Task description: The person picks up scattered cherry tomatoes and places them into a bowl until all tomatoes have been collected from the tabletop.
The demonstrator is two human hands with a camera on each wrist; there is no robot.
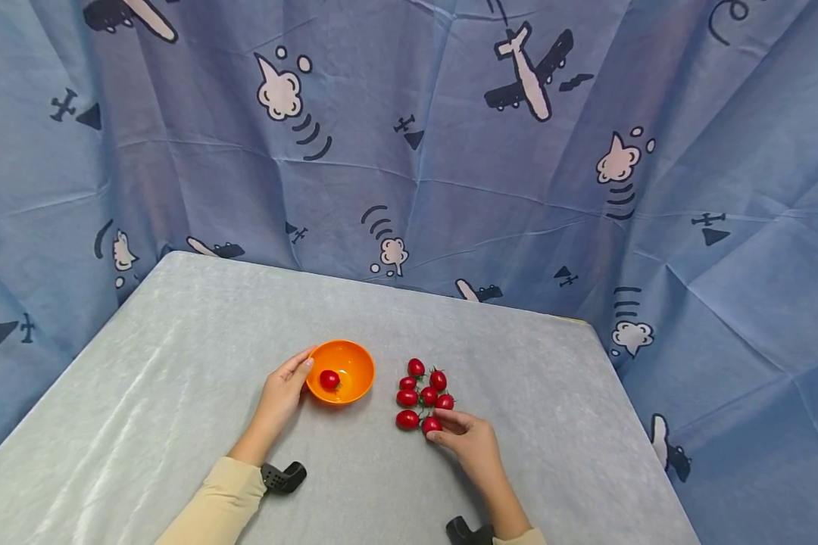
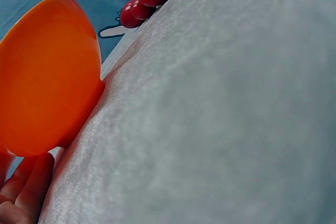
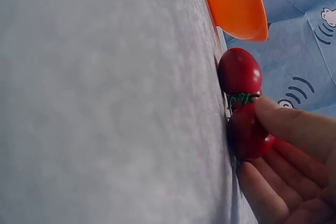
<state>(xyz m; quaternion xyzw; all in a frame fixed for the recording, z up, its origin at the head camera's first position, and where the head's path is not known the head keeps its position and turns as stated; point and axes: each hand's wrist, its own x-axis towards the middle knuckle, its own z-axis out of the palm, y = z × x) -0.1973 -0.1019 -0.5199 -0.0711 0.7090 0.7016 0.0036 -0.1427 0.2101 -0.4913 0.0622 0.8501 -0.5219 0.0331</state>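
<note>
An orange bowl (image 1: 361, 371) stands at the middle of the table with one red cherry tomato (image 1: 329, 379) inside. My left hand (image 1: 282, 390) grips the bowl's left side, thumb at the rim and fingers against the outer wall. To the right of the bowl lies a cluster of several cherry tomatoes (image 1: 407, 397) with green stems. At the cluster's near right end, my right hand (image 1: 473, 446) pinches a cherry tomato (image 3: 244, 132) between thumb and fingers, close over the cloth. Another tomato (image 3: 240, 72) lies right beside it in the right wrist view.
A pale grey cloth (image 1: 341, 484) covers the table. Behind and beside it hangs a blue curtain (image 1: 354, 189) printed with planes and clouds. Black wrist devices (image 1: 284, 478) sit on both wrists, below cream sleeves (image 1: 221, 499).
</note>
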